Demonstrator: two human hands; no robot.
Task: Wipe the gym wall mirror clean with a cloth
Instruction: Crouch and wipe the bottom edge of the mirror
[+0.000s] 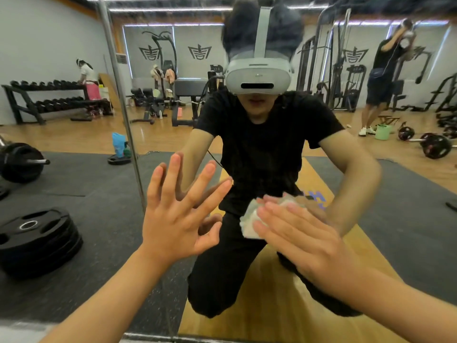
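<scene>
**Pressing a cloth flat to the gym mirror**

Pressing with straight fingers, our right hand [304, 241] holds a crumpled white cloth [248, 225] against the mirror [385, 201]. The cloth sticks out past the fingertips on the left and is pinned between fingers and glass, not gripped. Our left hand [178, 219] is just beside it, to the left, with its fingers spread wide and straight. Its fingertips meet their own reflection on the glass, and it holds nothing. The two hands are near one another but apart, low on the mirror.

In the glass we see ourselves kneeling in black clothes with a grey headset [257, 75], on a strip of wooden floor [272, 325] between dark mats [111, 231]. A thin vertical seam [118, 95] runs down the mirror to the left of our left hand. Left of the seam, a stack of black weight plates [37, 241] lies on the mat, and farther back a blue bag [118, 144] stands near the seam. A dumbbell rack [49, 95] stands against the far wall with a person [87, 78] beside it. On the right a barbell [432, 144] lies on the floor near a green bucket [383, 131], and another person [385, 78] stands by the machines [346, 82].
</scene>
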